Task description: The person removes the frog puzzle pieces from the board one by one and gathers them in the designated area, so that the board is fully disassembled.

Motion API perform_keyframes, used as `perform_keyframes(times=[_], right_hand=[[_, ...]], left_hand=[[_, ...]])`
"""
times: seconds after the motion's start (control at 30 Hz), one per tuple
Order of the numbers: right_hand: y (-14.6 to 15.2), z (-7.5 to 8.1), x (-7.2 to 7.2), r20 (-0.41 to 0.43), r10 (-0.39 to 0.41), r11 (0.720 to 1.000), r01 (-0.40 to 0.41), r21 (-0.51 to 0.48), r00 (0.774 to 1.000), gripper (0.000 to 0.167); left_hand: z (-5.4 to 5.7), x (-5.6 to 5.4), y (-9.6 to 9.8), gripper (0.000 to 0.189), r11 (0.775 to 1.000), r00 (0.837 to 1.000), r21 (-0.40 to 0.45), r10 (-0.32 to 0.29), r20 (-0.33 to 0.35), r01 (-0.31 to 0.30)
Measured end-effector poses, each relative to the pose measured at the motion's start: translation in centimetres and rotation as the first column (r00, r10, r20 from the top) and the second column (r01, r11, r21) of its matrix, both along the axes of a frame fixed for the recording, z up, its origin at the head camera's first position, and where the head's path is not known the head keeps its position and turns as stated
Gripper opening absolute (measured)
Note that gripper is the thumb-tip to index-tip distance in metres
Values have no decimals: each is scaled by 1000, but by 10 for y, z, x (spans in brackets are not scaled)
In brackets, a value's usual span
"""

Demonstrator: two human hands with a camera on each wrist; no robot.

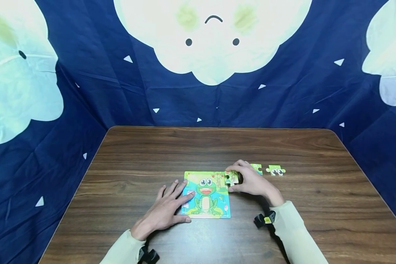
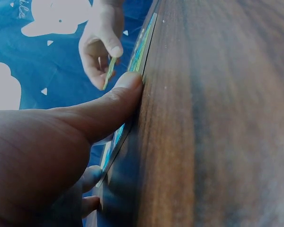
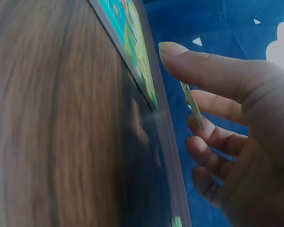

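Note:
A square puzzle board (image 1: pixel 204 212) with a green frog picture lies flat on the table. My left hand (image 1: pixel 166 209) rests at its left side, fingers spread, some fingertips on the board's edge; in the left wrist view the thumb (image 2: pixel 118 97) lies at the near edge. With thumb and fingers, my right hand (image 1: pixel 252 181) pinches a green puzzle piece (image 1: pixel 232 178) by the board's upper right corner. The right wrist view shows this piece (image 3: pixel 194 106) edge-on, raised off the table. Part of it is hidden behind the fingers.
Two loose puzzle pieces lie right of the board: one with a pair of eyes (image 1: pixel 276 170), the other green piece (image 1: pixel 257 168) partly behind my right hand. The brown wooden table (image 1: pixel 145 150) meets a blue cloth (image 1: pixel 184 99) with white cloud shapes at its back edge.

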State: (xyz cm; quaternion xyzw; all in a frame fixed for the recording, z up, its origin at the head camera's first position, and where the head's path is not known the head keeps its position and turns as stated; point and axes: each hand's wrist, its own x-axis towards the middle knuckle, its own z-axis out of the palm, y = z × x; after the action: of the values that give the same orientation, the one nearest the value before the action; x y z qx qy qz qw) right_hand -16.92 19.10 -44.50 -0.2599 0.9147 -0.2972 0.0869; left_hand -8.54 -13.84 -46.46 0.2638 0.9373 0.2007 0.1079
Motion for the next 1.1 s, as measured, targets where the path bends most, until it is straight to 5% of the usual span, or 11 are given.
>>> perform_keyframes(times=[1.1], right_hand=[[94, 4, -7, -98, -105, 992, 112, 65, 990, 60]], left_hand=[[-1, 1, -1, 73, 1000, 1000, 3, -1, -12, 1]])
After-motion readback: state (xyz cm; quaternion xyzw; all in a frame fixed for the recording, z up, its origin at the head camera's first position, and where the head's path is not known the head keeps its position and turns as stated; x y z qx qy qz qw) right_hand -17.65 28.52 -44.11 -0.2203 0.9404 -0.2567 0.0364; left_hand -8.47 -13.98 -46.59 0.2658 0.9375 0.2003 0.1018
